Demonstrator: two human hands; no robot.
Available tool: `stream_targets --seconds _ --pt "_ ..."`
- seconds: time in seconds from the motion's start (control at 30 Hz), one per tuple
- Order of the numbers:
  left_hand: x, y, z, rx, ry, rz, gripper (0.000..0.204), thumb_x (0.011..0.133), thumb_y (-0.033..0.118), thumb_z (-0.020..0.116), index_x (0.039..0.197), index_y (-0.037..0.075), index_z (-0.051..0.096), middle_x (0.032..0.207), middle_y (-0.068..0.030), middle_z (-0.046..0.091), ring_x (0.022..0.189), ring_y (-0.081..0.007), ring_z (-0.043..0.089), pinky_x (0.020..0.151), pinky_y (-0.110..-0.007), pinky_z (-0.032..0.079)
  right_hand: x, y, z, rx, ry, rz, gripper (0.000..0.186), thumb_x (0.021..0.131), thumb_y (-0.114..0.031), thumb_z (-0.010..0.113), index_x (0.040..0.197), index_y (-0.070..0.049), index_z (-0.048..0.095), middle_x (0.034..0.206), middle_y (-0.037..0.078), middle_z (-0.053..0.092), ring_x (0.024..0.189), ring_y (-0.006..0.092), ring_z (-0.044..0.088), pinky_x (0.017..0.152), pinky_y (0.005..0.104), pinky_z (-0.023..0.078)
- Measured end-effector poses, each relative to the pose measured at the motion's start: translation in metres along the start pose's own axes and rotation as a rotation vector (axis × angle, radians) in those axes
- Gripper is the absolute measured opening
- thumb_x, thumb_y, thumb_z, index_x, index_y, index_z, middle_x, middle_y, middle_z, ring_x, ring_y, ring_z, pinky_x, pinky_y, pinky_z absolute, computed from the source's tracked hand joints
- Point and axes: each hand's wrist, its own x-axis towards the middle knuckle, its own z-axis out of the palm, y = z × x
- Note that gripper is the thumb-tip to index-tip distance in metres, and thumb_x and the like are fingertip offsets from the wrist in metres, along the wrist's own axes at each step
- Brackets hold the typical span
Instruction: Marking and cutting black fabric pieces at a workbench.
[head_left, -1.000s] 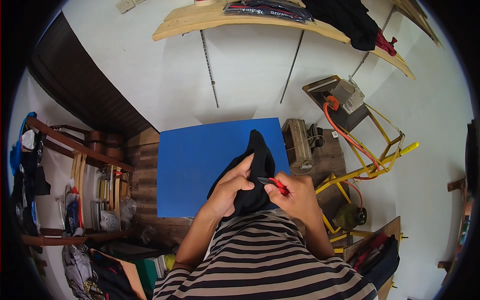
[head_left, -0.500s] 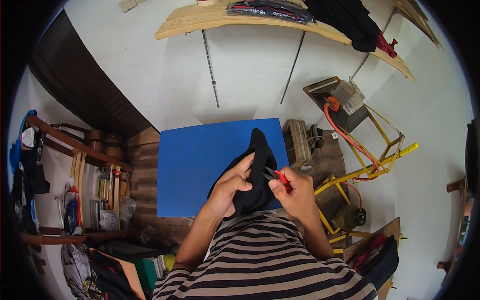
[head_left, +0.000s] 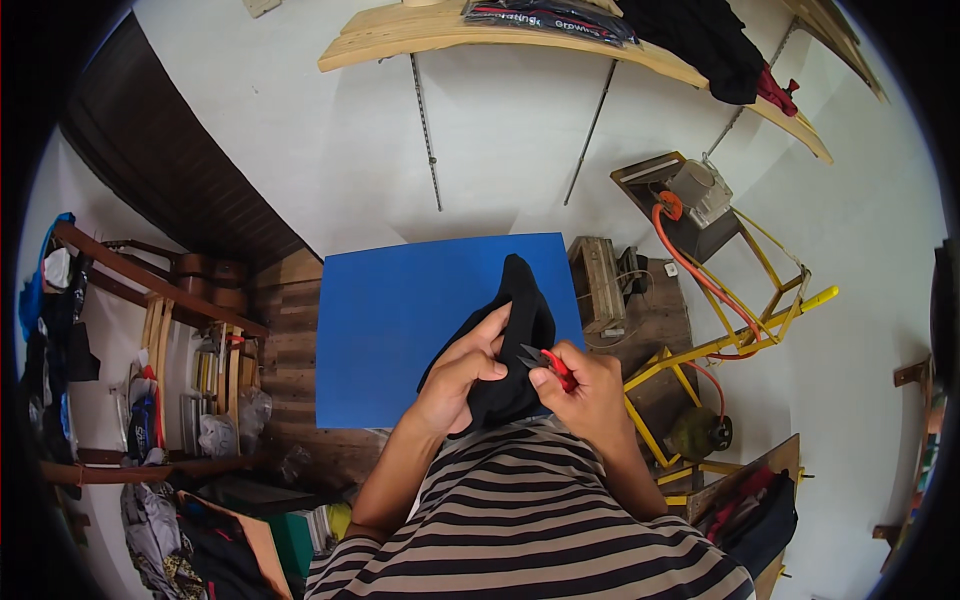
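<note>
A piece of black cloth, perhaps a garment, is bunched up over the near part of the blue tabletop. My left hand grips its left side, with the thumb on top and some fingers tucked out of sight in the folds. In my right hand is a pair of small snips with red handles and dark pointed blades. The blades are slightly parted and point left over the cloth, near my left thumb. Whether they touch the fabric I cannot tell.
A wooden crate stands right of the table, near a yellow metal frame with an orange hose. On the left are shelves with books and bags. A wooden wall shelf holds packaged items and dark clothes.
The snips in my right hand have shifted slightly left and down, so the blades sit further over the black cloth. My left hand keeps its hold in nearly the same place.
</note>
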Motion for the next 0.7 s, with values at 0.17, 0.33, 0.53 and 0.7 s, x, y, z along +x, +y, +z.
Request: stream_targets --seconds 0.17,0.33,0.53,0.7 --pt "0.000 -0.004 -0.003 0.001 0.040 0.022 0.076 0.074 0.006 0.044 0.146 -0.006 0.021 0.135 -0.0185 0.048 0.119 -0.0217 0.053 0.101 -0.030 0.040 0.000 -0.003 -0.001 -0.037 -0.023 -0.012 0.029 0.083 -0.023 0.070 0.072 -0.002 0.054 0.051 0.008 0.040 0.043 0.0166 0.038 0.044 0.0294 0.036" --pt "0.001 -0.002 -0.005 0.029 0.041 0.037 0.072 0.078 0.007 0.044 0.147 -0.005 0.025 0.140 -0.0163 0.044 0.126 -0.0203 0.045 0.106 -0.029 0.031 0.000 -0.003 0.000 -0.124 0.002 -0.089 0.029 0.080 -0.023 0.072 0.070 -0.002 0.054 0.051 0.010 0.044 0.042 0.0211 0.042 0.043 0.0310 0.037" --pt "0.003 -0.004 -0.008 0.001 0.086 0.001 0.069 0.080 0.007 0.045 0.145 -0.007 0.028 0.144 -0.0156 0.041 0.128 -0.0206 0.042 0.108 -0.031 0.030 0.004 -0.003 0.002 -0.206 0.063 -0.171 0.031 0.077 -0.024 0.074 0.068 -0.004 0.052 0.051 0.010 0.047 0.041 0.0257 0.048 0.043 0.0323 0.039" --pt "0.006 -0.009 -0.011 -0.084 0.168 0.038 0.064 0.081 0.005 0.048 0.142 -0.009 0.032 0.146 -0.0144 0.039 0.129 -0.0201 0.041 0.109 -0.032 0.029 0.005 -0.002 0.003 -0.240 0.078 -0.195 0.032 0.075 -0.025 0.075 0.067 -0.005 0.051 0.051 0.008 0.048 0.041 0.0257 0.050 0.042 0.0326 0.039"
